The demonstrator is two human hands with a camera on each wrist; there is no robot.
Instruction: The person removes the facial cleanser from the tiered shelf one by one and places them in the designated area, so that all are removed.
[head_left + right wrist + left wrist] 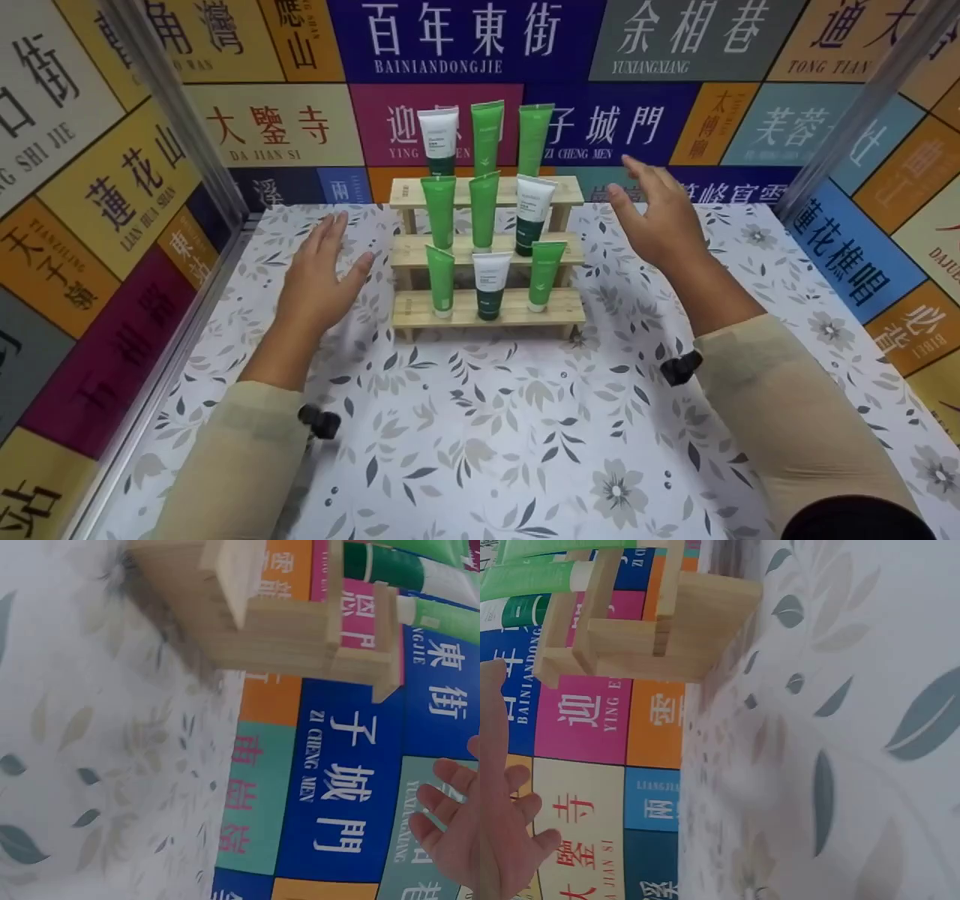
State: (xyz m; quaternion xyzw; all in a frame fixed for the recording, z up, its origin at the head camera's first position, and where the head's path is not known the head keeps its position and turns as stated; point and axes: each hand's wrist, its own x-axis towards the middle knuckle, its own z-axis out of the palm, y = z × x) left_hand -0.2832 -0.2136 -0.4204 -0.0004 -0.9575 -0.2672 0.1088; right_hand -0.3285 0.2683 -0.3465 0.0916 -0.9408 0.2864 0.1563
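A three-step wooden rack [487, 300] stands on the table and bears tubes in three rows. On the bottom step a white and dark green tube [491, 281] stands between two green tubes, one of them a green tube [546, 274] at the right. The middle row has its white tube [533, 214] at the right; the top row has its white tube [438, 139] at the left. My left hand [319, 281] hovers left of the rack, fingers extended and holding nothing. To the rack's right, my right hand [660, 214] is likewise raised, empty, thumb apart from the fingers.
A white tablecloth [480, 420] with grey leaves and flowers covers the table. Panels with large characters [480, 37] wall the back and both sides. Metal posts [180, 105] rise at the back corners. A dark round object [855, 517] shows at the lower right edge.
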